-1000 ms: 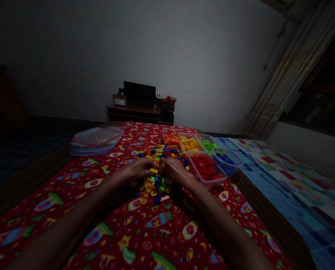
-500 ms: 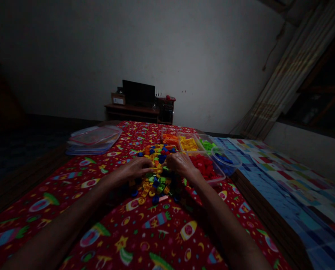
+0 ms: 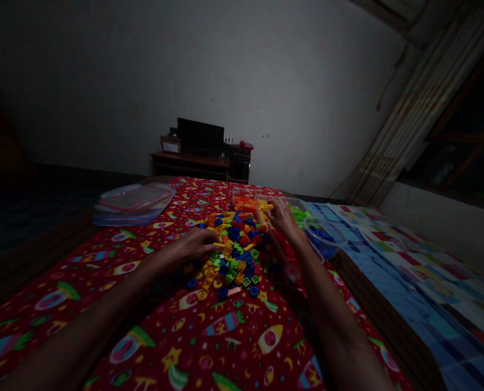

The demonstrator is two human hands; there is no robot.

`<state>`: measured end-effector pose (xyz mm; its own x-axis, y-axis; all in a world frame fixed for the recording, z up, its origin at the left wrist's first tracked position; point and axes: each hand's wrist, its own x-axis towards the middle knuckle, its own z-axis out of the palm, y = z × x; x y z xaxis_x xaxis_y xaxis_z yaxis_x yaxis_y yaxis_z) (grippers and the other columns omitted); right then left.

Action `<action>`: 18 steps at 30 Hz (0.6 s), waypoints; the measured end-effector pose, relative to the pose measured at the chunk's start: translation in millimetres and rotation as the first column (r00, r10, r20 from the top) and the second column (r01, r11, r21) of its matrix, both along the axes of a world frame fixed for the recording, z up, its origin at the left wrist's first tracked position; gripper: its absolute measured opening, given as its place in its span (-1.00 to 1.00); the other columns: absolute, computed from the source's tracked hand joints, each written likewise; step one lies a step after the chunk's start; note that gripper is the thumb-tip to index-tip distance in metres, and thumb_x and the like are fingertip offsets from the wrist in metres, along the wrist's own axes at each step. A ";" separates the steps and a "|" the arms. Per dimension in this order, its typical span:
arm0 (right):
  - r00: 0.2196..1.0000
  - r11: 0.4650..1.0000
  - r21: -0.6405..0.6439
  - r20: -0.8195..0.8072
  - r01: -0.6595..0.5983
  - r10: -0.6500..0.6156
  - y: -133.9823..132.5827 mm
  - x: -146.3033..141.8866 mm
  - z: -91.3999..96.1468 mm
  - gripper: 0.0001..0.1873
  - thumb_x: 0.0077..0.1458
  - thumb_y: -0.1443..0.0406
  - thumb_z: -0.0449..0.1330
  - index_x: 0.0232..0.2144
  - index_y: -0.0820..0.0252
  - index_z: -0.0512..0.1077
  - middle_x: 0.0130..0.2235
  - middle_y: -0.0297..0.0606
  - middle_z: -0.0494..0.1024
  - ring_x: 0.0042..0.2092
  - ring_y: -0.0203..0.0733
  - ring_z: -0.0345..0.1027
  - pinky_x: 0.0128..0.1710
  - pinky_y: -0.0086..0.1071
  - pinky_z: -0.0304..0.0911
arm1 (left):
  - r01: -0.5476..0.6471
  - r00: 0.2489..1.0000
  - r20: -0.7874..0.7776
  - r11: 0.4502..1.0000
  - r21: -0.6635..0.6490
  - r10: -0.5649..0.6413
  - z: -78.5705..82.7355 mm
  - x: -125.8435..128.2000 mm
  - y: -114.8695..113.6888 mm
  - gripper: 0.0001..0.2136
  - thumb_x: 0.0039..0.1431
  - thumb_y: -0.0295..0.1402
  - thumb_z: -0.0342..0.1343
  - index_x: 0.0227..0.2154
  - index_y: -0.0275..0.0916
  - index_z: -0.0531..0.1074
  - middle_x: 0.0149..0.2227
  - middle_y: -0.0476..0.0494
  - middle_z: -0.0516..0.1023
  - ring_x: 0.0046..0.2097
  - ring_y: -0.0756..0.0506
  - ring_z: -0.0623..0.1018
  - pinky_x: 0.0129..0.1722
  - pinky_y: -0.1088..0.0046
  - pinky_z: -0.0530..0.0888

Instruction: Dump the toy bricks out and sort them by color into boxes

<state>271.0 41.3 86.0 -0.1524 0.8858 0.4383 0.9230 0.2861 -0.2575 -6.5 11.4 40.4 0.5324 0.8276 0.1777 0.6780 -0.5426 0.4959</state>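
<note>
A heap of mixed plastic building blocks (image 3: 236, 263) lies on the red patterned cloth (image 3: 209, 347). At the heap's left edge is my left hand (image 3: 198, 243), its thumb and fingers closed on a yellow building block (image 3: 218, 246). My right hand (image 3: 283, 218) is over the box of yellow blocks (image 3: 262, 208), fingers curled down; what they hold is not clear. Under my right forearm, partly hidden, sits a clear box of red blocks (image 3: 280, 241).
Beyond the heap stands a box of orange blocks (image 3: 245, 205). Green blocks (image 3: 299, 215) and a round tub of blue ones (image 3: 327, 239) are at the right. Stacked clear lids (image 3: 134, 203) lie at the left. A wooden edge (image 3: 372, 293) runs along the right side.
My right hand has moved from the heap, right and away from me, to the yellow-block box. The left hand stays at the heap's left edge with the yellow building block.
</note>
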 end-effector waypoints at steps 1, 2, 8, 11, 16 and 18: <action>0.997 0.997 -0.031 -0.004 -0.071 0.071 -8.6 -10.0 -2.8 -0.69 0.22 0.34 0.05 -0.02 0.27 0.42 -0.20 -0.11 0.57 -0.19 -0.20 0.42 -0.21 -0.41 0.23 | -0.011 1.000 0.000 1.000 -0.004 0.011 0.5 0.3 0.0 -0.62 0.08 0.01 0.04 -0.38 -0.22 0.53 -0.39 -0.06 0.57 -0.36 -0.07 0.51 -0.41 0.53 0.35; 0.986 0.984 -0.075 0.013 -0.164 0.165 -18.1 -21.2 -6.1 -0.72 0.24 0.32 0.05 -0.07 0.24 0.46 -0.25 -0.16 0.58 -0.24 -0.23 0.42 -0.27 -0.44 0.21 | -0.022 1.000 -0.001 1.000 -0.010 0.022 0.8 0.6 0.3 -0.63 0.06 0.00 0.05 -0.37 -0.22 0.53 -0.38 -0.05 0.58 -0.35 -0.08 0.52 -0.40 0.53 0.35; 0.891 0.917 -0.281 0.278 -0.281 0.359 -56.9 -73.8 -23.8 -0.76 0.18 0.20 0.14 -0.26 0.19 0.56 -0.26 -0.12 0.59 -0.22 -0.17 0.44 -0.33 -0.43 0.13 | -0.036 0.999 -0.019 0.998 -0.043 0.035 -0.4 1.3 2.2 -0.67 0.02 -0.09 0.08 -0.28 -0.21 0.52 -0.30 -0.07 0.60 -0.27 -0.11 0.55 -0.33 0.51 0.39; 0.879 0.917 -0.294 0.314 -0.269 0.358 -57.1 -77.6 -27.8 -0.75 0.19 0.22 0.12 -0.24 0.22 0.55 -0.25 -0.09 0.59 -0.22 -0.17 0.43 -0.35 -0.43 0.11 | -0.035 0.999 -0.027 0.999 -0.034 0.035 -0.7 1.3 2.4 -0.67 0.00 -0.11 0.08 -0.29 -0.23 0.51 -0.28 -0.09 0.59 -0.27 -0.12 0.55 -0.31 0.50 0.39; 0.905 0.927 -0.241 0.250 -0.287 0.345 -48.8 -61.6 -22.5 -0.81 0.13 0.31 0.14 -0.27 0.23 0.54 -0.30 -0.16 0.58 -0.31 -0.23 0.37 -0.43 -0.43 0.02 | 0.009 0.999 -0.030 0.999 -0.040 -0.010 0.1 0.3 0.1 -0.65 0.09 -0.05 0.01 -0.37 -0.24 0.49 -0.42 -0.06 0.54 -0.36 -0.08 0.50 -0.42 0.53 0.34; 0.924 0.929 -0.243 0.199 -0.277 0.328 -42.2 -50.6 -16.9 -0.82 0.09 0.35 0.15 -0.29 0.23 0.55 -0.33 -0.19 0.57 -0.37 -0.27 0.33 -0.45 -0.45 -0.02 | 0.027 0.999 -0.016 0.999 -0.032 -0.028 -0.9 -1.0 -0.2 -0.64 0.13 -0.04 -0.01 -0.38 -0.24 0.49 -0.43 -0.04 0.53 -0.38 -0.06 0.49 -0.43 0.54 0.32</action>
<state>220.4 -0.9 69.1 -0.5023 0.8478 0.1700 0.8413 0.5246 -0.1304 -7.6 11.3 39.6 0.5576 0.8178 0.1428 0.6714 -0.5454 0.5018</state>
